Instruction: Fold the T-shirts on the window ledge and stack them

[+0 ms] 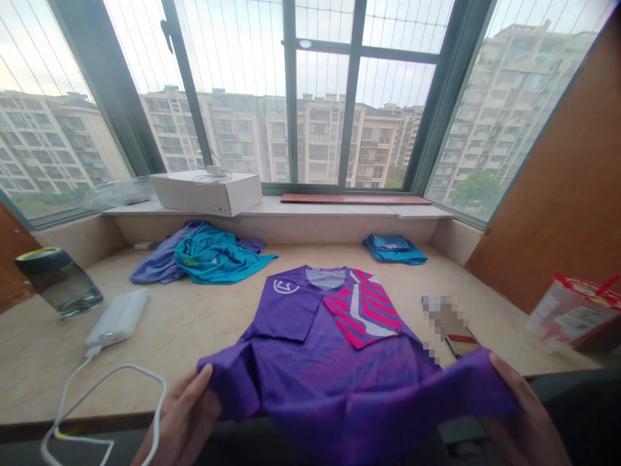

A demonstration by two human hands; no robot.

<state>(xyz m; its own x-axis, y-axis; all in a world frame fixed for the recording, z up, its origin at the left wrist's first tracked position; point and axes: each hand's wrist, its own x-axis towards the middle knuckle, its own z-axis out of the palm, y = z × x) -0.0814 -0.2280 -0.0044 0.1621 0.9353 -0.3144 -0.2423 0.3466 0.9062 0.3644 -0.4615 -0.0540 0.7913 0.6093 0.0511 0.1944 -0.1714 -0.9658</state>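
Note:
A purple jersey with a pink and white striped sleeve lies on the stone ledge, its neckline toward the window. Both sleeves are folded inward over its body. My left hand pinches the lower left corner of the cloth between thumb and fingers. At the lower right corner, my right hand grips the hem, fingers partly hidden by the fabric. Between my hands the bottom of the jersey is lifted and hangs over the front edge of the ledge.
Crumpled blue shirts lie at the back left, and a folded blue garment at the back right. A bottle, a white power bank with a cable, a phone and a plastic cup flank the jersey. A white box stands behind.

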